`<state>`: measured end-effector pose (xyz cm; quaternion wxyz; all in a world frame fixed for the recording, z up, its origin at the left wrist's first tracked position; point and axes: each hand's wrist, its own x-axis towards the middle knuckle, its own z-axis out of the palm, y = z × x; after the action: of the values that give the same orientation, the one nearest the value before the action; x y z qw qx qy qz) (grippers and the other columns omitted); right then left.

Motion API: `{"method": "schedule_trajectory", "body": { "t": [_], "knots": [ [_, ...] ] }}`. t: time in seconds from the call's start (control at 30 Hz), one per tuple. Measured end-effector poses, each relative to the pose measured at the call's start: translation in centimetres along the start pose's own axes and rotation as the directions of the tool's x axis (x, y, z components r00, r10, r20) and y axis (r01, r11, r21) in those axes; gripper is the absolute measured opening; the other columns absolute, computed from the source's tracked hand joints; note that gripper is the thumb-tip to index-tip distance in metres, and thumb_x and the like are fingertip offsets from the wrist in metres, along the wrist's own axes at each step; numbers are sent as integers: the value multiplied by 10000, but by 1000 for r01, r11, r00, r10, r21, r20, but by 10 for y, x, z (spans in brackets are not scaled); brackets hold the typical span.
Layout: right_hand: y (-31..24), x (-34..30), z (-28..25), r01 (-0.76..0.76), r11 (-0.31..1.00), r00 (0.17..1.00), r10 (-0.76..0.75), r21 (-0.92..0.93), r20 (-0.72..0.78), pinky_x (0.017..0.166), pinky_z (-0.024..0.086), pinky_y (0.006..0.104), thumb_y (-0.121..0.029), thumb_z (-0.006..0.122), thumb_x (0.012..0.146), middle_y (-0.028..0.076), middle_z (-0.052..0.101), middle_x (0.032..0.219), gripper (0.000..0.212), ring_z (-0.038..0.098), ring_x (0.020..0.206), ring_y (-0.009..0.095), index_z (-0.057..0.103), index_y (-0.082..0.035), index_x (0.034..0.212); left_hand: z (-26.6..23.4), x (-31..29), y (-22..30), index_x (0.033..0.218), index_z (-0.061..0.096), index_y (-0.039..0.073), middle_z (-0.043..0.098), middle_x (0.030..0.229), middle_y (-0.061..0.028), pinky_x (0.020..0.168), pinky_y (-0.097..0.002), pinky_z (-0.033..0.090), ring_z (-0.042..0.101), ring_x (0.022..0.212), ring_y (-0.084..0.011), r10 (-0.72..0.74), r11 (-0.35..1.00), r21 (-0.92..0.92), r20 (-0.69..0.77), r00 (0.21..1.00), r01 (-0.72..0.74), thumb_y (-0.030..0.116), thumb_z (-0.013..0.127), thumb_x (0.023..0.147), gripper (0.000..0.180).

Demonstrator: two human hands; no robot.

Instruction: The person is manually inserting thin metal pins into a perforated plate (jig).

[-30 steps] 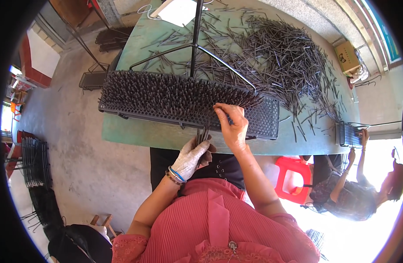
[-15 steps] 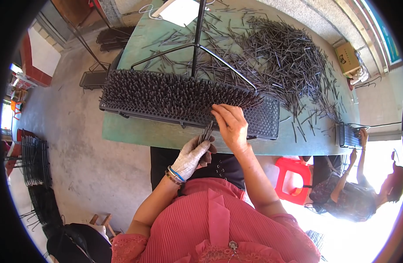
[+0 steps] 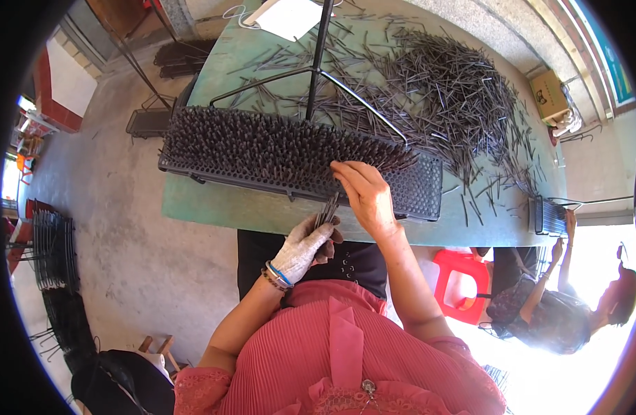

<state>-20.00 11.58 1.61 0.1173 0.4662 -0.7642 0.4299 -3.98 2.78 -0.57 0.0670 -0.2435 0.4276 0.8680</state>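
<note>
Head view: perforated tray (image 3: pixel 420 192) on surface (image 3: pixel 193 202). Left grip (image 3: pixel 303 243), gloved, closed round loose rods (image 3: pixel 326 211) beside tray's near edge; right grip (image 3: pixel 366 196) at tray's standing rods (image 3: pixel 249 144), opening and hold: cannot tell. Printed box (image 3: pixel 549 95) right of tray.

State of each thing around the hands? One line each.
Left hand: gloved, closed around stick bundle.
Stick bundle: held, tips protruding.
Right hand: bare, fingers bent at standing sticks; grip contents hidden.
Black tray: partly filled, right-end holes bare.
Loose sticks: heaped and scattered on table.
</note>
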Motion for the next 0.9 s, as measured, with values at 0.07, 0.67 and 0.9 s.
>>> {"method": "schedule_trajectory", "body": {
  "t": [0.07,0.67,0.9],
  "knots": [
    [2,5,-3,29,997,992,-37,76,118,752,532,360,-30,707,822,119,667,952,169,651,859,288,696,-7,989,2,0,0,1224,516,27,652,920,-22,509,-160,396,548,623,-15,15,1000,-1,2,1000,-15,274,513,1008,328],
    [-5,-4,-1,-105,993,991,108,47,-80,674,540,322,-26,735,809,112,663,898,111,667,763,262,701,-5,912,0,0,0,1204,529,30,632,912,-26,565,-183,467,557,660,-45,12,1000,-6,9,1000,-12,254,543,994,308],
    [-4,-10,-2,-128,987,992,127,92,21,675,542,360,-30,707,828,134,661,951,171,663,796,315,683,11,993,-2,2,-5,1242,515,28,656,939,-28,549,-178,419,541,662,-30,24,998,50,27,999,-25,248,548,992,335]
  ]
}}
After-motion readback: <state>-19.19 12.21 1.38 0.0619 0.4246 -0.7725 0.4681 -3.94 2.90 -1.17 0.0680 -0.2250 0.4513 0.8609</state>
